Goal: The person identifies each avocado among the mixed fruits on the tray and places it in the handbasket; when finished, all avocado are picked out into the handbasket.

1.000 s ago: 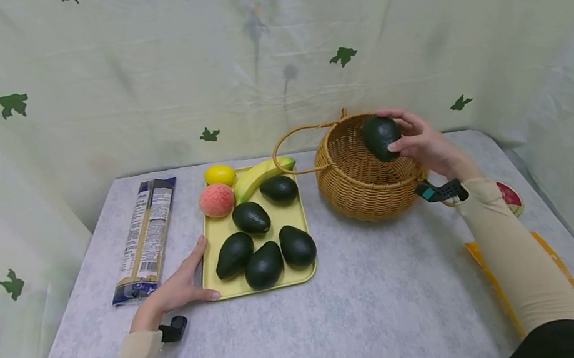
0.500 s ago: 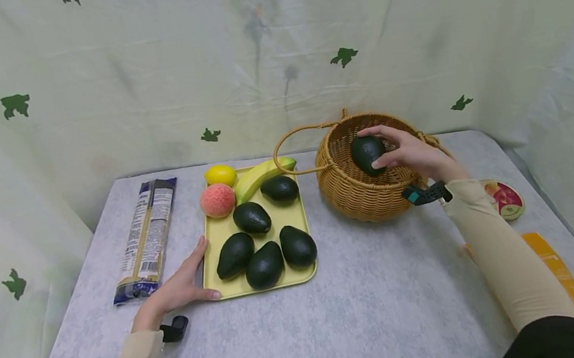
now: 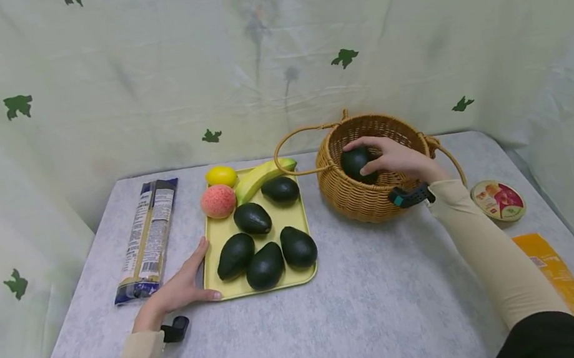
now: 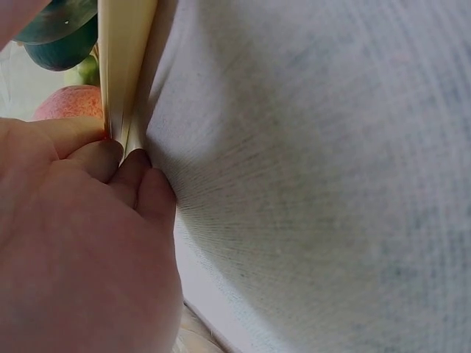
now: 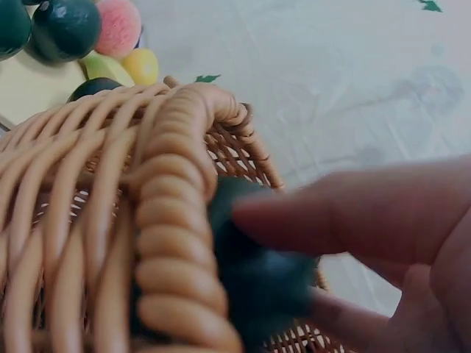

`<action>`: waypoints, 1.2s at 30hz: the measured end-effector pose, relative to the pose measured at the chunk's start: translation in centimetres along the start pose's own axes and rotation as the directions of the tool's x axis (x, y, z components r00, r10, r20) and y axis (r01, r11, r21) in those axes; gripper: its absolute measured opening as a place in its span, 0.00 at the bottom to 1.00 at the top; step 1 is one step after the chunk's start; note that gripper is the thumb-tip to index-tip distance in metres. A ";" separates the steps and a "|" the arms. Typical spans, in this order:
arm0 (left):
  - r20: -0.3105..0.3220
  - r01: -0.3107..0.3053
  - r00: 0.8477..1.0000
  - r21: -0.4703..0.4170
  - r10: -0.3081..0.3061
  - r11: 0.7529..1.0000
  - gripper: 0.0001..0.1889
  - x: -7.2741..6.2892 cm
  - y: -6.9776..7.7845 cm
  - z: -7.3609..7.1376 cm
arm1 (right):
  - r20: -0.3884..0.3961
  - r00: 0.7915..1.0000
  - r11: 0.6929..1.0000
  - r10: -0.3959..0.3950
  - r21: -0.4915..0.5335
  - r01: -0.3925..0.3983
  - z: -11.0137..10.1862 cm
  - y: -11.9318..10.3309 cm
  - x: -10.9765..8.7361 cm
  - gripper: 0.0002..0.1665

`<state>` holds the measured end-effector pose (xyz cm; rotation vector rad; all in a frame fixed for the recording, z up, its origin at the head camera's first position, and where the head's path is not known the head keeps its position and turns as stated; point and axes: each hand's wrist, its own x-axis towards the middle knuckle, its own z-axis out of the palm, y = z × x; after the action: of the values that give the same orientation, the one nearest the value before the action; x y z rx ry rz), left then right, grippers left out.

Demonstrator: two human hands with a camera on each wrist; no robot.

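A dark green avocado (image 3: 357,165) is in my right hand (image 3: 394,156), thumb and fingers gripping it inside the mouth of the wicker basket (image 3: 359,203). In the right wrist view the avocado (image 5: 257,272) is blurred and partly hidden by the basket's braided rim (image 5: 176,220). My left hand (image 3: 179,285) touches the left edge and near-left corner of the yellow tray (image 3: 303,276), thumb and index finger spread. Its fingertips meet the tray's side (image 4: 129,66) in the left wrist view. Several avocados (image 3: 264,266), a banana (image 3: 260,178), a lemon (image 3: 221,176) and a pink round fruit (image 3: 218,201) lie there.
Left of the tray lies a long printed packet (image 3: 148,240). To the basket's right is a round, fruit-printed container (image 3: 498,200), with an orange packet (image 3: 557,279) partly under the right arm. One basket handle (image 3: 287,147) overhangs the tray's far-right corner. A pale curtain (image 3: 160,67) stands behind the table.
My right hand has moved left and down with the avocado, from the basket's right rim into its opening. The left hand and the tray have stayed put.
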<state>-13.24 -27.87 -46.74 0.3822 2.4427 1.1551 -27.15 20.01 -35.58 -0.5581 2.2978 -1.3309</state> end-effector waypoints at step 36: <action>-0.007 -0.049 0.999 -0.009 0.049 0.999 0.61 0.2 -0.6 0.1 | 0.028 0.979 0.880 -0.200 0.444 0.167 6.5 -3.3 -3.2 0.28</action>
<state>-13.45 -28.06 -47.32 0.4386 2.4458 1.1887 -20.54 15.61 -35.11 -0.6658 1.8289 -1.8212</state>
